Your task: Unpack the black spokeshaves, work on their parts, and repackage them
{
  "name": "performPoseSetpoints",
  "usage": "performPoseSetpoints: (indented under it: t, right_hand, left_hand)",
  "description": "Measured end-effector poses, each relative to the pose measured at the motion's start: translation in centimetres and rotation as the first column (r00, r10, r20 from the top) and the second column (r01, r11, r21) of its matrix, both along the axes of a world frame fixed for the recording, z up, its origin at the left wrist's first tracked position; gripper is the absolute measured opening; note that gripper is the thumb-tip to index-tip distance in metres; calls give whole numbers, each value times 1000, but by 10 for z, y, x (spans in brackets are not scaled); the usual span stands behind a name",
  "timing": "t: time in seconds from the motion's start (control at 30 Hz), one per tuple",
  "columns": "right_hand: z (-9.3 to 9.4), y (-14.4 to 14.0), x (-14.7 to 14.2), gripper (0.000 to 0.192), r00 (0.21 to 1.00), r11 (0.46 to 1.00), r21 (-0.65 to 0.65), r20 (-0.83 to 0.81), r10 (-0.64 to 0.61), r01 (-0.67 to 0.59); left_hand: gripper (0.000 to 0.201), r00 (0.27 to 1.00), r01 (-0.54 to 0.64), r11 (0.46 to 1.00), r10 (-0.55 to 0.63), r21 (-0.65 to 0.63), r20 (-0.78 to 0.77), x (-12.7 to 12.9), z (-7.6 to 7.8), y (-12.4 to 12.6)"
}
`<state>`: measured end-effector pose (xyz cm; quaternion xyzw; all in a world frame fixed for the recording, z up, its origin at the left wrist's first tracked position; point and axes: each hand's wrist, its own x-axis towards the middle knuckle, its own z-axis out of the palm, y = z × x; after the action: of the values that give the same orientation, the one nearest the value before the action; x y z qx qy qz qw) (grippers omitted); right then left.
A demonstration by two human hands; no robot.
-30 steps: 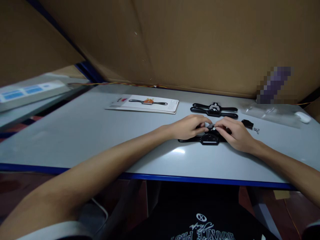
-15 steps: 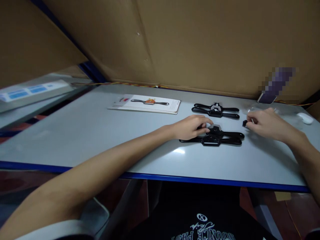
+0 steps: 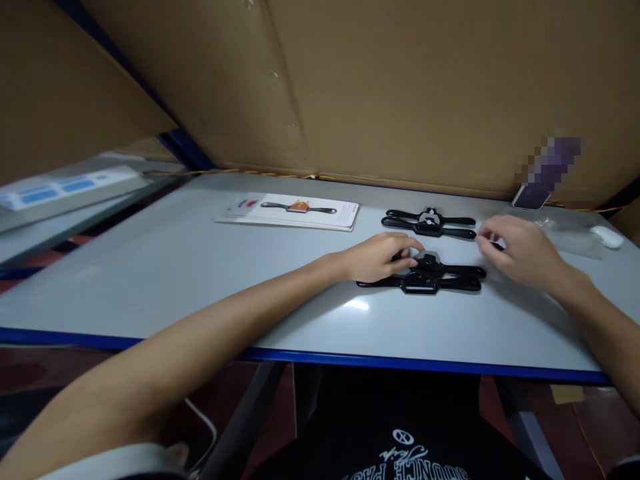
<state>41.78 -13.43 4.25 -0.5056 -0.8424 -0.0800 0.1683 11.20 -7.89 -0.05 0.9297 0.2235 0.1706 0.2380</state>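
Two rear spokeshaves [image 3: 429,228]: side by side
Two front spokeshaves [image 3: 429,265]: left hand [image 3: 377,259] clamped on one
Right hand [image 3: 520,250]: can't tell its grip

Left hand [image 3: 383,257] holds 1 tool [image 3: 427,262] (black-handled).

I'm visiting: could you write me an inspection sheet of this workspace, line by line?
Surface: pale grey, blue-edged tabletop, reflecting light.
Job's things: far pair and near pair of glossy black two-handled tools; small black piece, mostly hidden.
Clutter: stacked white printed cards; clear plastic sheet; white rounded object.
Hands: left hand touches the near pair's rear tool; right hand is at the far pair's right end, contact unclear.
Cables: yellow-and-red wire along the back edge; white cord below.
Surroundings: brown cardboard walls; white box with blue panels; purple panel, pixelated.
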Motion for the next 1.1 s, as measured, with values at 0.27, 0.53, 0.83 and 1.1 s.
performPoseSetpoints:
  t: [0.27, 0.53, 0.83, 1.1]
  right_hand:
    - [-35, -13, -54, 41, 948, 944, -139, -159, 277, -299]
    - [-39, -8, -59, 26, 906, 963, -59, -359, 227, -264]
    - [-10, 5, -13, 28, 953, 995, 57, -287, 93, -80]
    - [8, 25, 38, 31, 975, 998, -59, -217, -50, 38]
  left_hand:
    - [30, 999, 19, 1000, -19, -12, 33, 1, -1, 1]
    - [33, 1000, 15, 1000, -14, -12, 24, 1, -2, 1]
    - [36, 1000, -7, 999, 6, 50, 10, 1, -2, 0]
    - [39, 964, -163, 978, 186, -132, 189, 0, 1, 3]
